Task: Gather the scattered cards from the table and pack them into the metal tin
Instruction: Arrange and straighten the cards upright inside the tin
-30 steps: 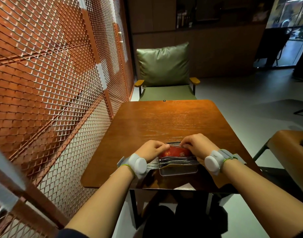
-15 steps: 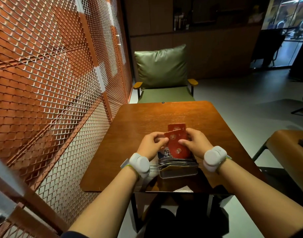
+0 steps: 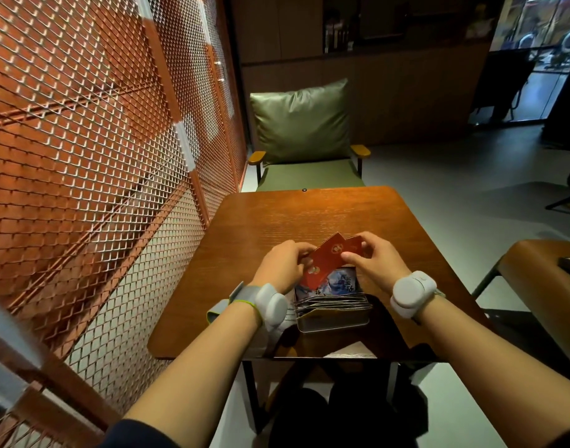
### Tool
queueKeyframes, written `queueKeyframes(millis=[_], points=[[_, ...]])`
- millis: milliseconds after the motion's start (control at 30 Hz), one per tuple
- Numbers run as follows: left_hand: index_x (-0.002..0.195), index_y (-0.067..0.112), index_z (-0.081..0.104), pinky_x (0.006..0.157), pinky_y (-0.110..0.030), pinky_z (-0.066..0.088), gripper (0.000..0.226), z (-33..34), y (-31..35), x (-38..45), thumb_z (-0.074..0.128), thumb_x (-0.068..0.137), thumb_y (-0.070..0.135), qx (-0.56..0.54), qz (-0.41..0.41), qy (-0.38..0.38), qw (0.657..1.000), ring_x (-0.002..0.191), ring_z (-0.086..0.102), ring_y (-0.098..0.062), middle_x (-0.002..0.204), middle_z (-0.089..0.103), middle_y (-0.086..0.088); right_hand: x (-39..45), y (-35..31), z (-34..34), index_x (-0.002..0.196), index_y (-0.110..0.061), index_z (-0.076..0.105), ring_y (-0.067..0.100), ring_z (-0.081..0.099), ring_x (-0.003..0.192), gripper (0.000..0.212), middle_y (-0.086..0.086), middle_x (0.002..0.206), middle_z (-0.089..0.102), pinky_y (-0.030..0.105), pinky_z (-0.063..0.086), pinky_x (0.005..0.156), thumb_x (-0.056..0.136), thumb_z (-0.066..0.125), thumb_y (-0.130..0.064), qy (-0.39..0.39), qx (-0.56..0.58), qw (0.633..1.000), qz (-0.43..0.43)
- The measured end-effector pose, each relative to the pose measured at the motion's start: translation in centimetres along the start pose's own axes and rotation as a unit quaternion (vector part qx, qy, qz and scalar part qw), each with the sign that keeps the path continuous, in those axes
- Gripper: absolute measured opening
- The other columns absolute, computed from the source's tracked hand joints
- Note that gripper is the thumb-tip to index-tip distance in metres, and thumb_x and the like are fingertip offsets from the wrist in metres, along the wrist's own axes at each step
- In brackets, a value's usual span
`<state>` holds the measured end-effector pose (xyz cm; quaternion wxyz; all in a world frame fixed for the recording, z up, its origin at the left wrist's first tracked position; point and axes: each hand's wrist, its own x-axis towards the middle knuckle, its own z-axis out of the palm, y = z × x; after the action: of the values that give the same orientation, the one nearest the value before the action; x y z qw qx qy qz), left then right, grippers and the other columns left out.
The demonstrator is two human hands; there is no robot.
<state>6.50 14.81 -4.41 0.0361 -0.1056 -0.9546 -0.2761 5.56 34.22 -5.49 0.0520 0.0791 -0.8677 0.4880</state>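
The wooden table (image 3: 309, 218) bore the metal tin (image 3: 333, 321) at its near edge, packed with cards. Above it, left hand (image 3: 282, 266) and right hand (image 3: 375, 261) pinched red cards (image 3: 325, 263) (thin, stiff, probably slippery; best held by the edges

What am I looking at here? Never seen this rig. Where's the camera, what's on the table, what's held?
There is no robot: a person wears one wide-angle camera on the head, looking forward and down at both arms. The grey pods strapped to the wrists are wearable devices; their purpose is not visible. On the wooden table sits an open metal tin filled with cards standing on edge. Above it, the left hand and right hand together pinch red cards. Behind stands a green armchair; orange mesh runs along the left.
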Motion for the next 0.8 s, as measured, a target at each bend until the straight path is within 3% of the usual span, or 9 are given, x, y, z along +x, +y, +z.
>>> queueKeyframes(millis=[133,233,333,533,700,800], points=[[0.118,0.029,0.066,0.092,-0.040,0.052,0.031,-0.2,0.0,0.2,0.059,0.091,0.015,0.076,0.020,-0.009,0.997,0.108,0.062,-0.024,0.114,0.063,-0.004,-0.1,0.9,-0.2,0.098,-0.016,0.065,0.017,0.064,0.096,0.022,0.002,0.100,0.070,0.033,0.054,0.083,0.079,0.073,-0.023,-0.044,-0.060,0.997,0.019],[0.120,0.028,0.065,0.092,-0.038,0.052,0.037,0.1,-0.2,0.2,0.059,0.089,0.009,0.129,0.044,-0.044,0.990,0.109,0.062,-0.025,0.119,0.062,-0.005,-0.3,1.5,-0.2,0.107,-0.020,0.058,0.013,0.058,0.091,0.033,-0.004,0.096,0.062,0.025,0.047,0.077,0.078,0.073,-0.023,-0.051,-0.113,0.992,0.010],[0.117,0.028,0.067,0.086,-0.031,0.051,0.031,0.2,-0.3,0.2,0.061,0.089,0.016,0.144,0.050,-0.037,0.988,0.107,0.064,-0.022,0.118,0.066,-0.002,-0.5,1.7,-0.1,0.110,-0.025,0.053,0.016,0.059,0.088,0.034,-0.003,0.090,0.059,0.025,0.048,0.076,0.081,0.070,-0.022,-0.066,-0.147,0.987,-0.023],[0.105,0.025,0.070,0.080,-0.032,0.050,0.021,0.6,-0.2,0.4,0.062,0.089,0.036,0.167,0.019,-0.097,0.981,0.099,0.065,-0.025,0.106,0.072,-0.003,-0.3,1.0,0.3,0.097,-0.023,0.062,0.016,0.055,0.096,0.009,-0.002,0.103,0.057,0.036,0.051,0.086,0.088,0.061,-0.024,-0.050,-0.234,0.967,-0.090],[0.115,0.018,0.069,0.091,-0.032,0.050,0.025,0.7,-1.2,0.3,0.056,0.095,0.026,0.123,-0.003,-0.114,0.986,0.108,0.064,-0.022,0.118,0.070,-0.004,-0.2,1.4,0.3,0.103,-0.024,0.061,0.014,0.056,0.099,0.021,-0.006,0.101,0.060,0.031,0.051,0.087,0.083,0.067,-0.024,-0.087,-0.286,0.952,-0.067],[0.115,0.018,0.069,0.088,-0.031,0.050,0.025,0.9,-1.5,0.3,0.053,0.096,0.017,0.116,-0.016,-0.116,0.986,0.104,0.064,-0.020,0.115,0.071,-0.004,-0.2,1.6,0.6,0.105,-0.025,0.060,0.015,0.057,0.099,0.029,-0.004,0.103,0.061,0.031,0.051,0.087,0.079,0.072,-0.027,-0.093,-0.296,0.949,-0.060]])
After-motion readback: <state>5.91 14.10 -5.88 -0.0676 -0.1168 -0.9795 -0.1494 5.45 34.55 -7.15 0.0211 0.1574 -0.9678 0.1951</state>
